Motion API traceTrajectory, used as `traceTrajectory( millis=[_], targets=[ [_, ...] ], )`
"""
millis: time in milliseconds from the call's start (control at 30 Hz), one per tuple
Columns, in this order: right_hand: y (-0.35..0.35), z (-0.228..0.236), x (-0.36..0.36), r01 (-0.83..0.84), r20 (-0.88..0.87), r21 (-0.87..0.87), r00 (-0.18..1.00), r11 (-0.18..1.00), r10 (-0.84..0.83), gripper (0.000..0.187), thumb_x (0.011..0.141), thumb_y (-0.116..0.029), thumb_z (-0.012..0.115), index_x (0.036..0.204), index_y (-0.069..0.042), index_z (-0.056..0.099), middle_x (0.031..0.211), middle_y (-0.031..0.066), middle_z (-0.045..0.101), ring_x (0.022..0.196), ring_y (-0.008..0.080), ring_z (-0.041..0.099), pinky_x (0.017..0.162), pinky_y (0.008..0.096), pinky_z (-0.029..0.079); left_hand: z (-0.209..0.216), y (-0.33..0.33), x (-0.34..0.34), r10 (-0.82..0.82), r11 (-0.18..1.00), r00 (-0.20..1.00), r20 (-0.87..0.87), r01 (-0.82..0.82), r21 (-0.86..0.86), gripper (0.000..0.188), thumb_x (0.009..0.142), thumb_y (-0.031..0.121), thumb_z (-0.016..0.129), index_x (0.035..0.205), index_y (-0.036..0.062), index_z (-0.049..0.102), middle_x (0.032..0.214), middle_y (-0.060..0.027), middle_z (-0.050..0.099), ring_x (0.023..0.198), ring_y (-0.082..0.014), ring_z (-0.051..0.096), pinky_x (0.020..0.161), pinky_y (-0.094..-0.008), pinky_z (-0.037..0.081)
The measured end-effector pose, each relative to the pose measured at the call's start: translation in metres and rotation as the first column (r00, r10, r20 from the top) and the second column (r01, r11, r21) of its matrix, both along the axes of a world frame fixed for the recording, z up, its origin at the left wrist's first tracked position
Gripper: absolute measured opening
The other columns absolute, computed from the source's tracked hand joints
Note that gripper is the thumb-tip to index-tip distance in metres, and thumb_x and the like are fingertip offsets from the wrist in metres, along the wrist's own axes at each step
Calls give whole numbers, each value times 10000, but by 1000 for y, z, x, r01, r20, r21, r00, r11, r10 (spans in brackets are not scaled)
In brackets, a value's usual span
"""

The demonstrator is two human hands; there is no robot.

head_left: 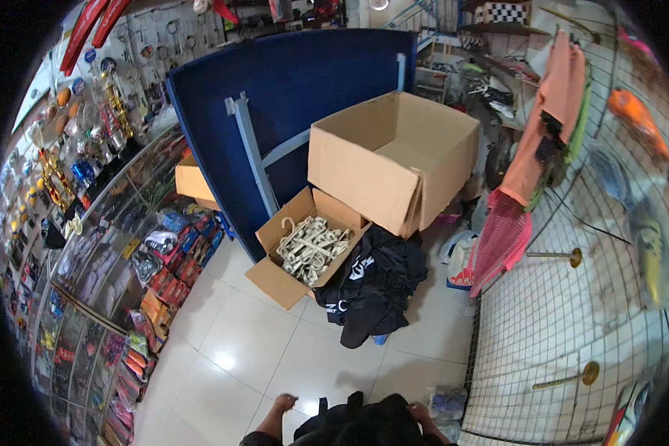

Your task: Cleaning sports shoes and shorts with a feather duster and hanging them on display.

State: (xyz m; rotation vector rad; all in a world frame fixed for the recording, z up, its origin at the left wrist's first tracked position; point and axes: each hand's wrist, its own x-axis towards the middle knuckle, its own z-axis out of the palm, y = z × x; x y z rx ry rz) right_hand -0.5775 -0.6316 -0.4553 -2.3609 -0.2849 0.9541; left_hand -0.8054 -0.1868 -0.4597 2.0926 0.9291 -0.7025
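Observation:
My left hand (283,403) hangs low beside my dark clothing, over the tiled floor. Its fingers look curled in, and I see nothing in them. My right hand (421,412) is at the other side of my body, its fingers mostly hidden. Ahead on the floor stands an open cardboard box (280,285) filled with whitish plastic hangers (314,247). Black garments with white print (379,279) lie heaped against its right side. Behind them a larger open cardboard box (364,182) sits raised, its visible inside bare. Neither hand touches these things.
A blue table top (208,104) on edge with grey legs (250,149) stands behind the boxes. Glass shelves (82,297) with packed goods line the left. At right, a wire grid wall (528,320) carries metal hooks (572,258) and hanging pink and orange clothes (539,134).

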Motion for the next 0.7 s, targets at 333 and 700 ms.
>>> traceTrajectory(
  millis=[333, 700],
  targets=[
    [53, -6, 156, 111, -306, -84, 943, 990, -132, 212, 857, -272, 598, 1004, -119, 592, 886, 52, 613, 765, 194, 599, 650, 349, 513, 48, -4, 184, 651, 751, 719, 244, -565, -341, 245, 833, 225, 553, 969, 41, 641, 812, -112, 673, 666, -187, 661, 593, -286, 517],
    [292, 205, 364, -173, -600, 386, 699, 906, 389, 395, 911, -393, 491, 1063, -35, 558, 925, 114, 647, 811, 187, 639, 710, 294, 494, 121, 61, 274, 738, 556, 296, 607, -777, -296, 186, 845, 67, 497, 992, 16, 597, 830, -110, 645, 677, -171, 635, 597, -283, 512]
  ],
)
